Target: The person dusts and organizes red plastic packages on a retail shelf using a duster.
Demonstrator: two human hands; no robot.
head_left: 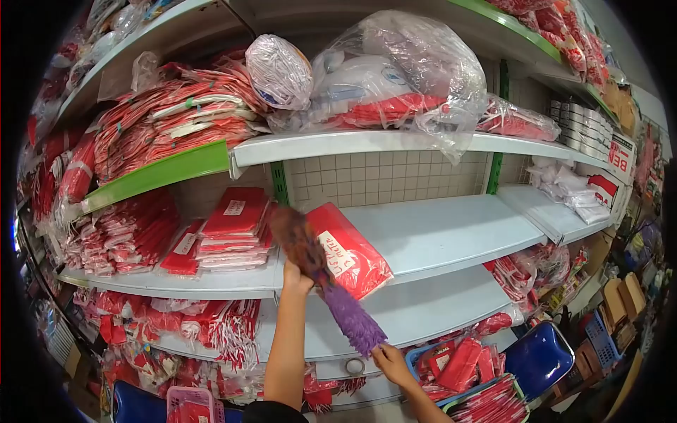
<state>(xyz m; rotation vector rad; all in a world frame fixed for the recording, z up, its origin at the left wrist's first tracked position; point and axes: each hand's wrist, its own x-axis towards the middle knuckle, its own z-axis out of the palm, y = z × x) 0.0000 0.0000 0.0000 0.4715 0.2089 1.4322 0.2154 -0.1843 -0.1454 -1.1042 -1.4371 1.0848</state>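
Left hand (297, 279) higher, apparently round duster (350, 319)

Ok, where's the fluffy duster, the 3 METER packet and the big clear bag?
Duster (341, 303): head view, purple fluff.
3 METER packet (363, 254): head view, red front.
Clear bag (437, 60): head view, crinkled side.

"What's your duster (326, 280) like?"

"Mine looks shaggy and fluffy, kind of dull."

"And the middle shelf (451, 229)?"

"I see smooth painted metal with a little shine."

"That big see-through bag (437, 77)?"

"Thin, crinkly plastic, super glossy."

"The red packet (363, 257)?"

"Slick, shiny plastic, and its label (337, 254) looks like plain matt paper."

"The blue basket (601, 342)?"

"Hard plastic, I think, full of little holes."
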